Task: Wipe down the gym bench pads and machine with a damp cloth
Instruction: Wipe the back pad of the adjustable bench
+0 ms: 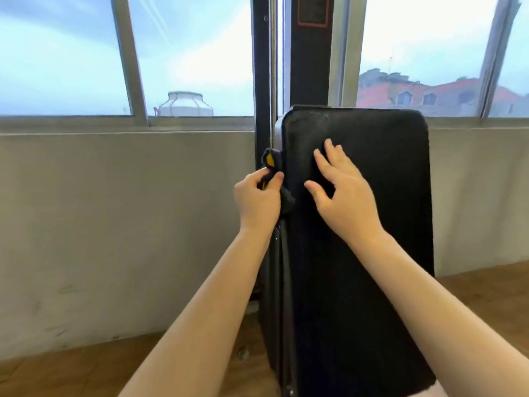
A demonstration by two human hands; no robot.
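Observation:
A tall black bench back pad (372, 224) stands upright in front of me. My left hand (257, 197) grips a dark cloth with a yellow patch (270, 161) and holds it against the pad's left side edge. My right hand (342, 193) lies flat on the pad's front face, fingers straight and spread, just right of the cloth. Behind the pad, a black machine upright (310, 67) rises toward the top of the view.
A grey low wall (128, 224) runs behind the pad, with windows (186, 53) above it. Wooden floor (71, 376) shows at the lower left and right. A dark metal post (282, 296) runs down along the pad's left side.

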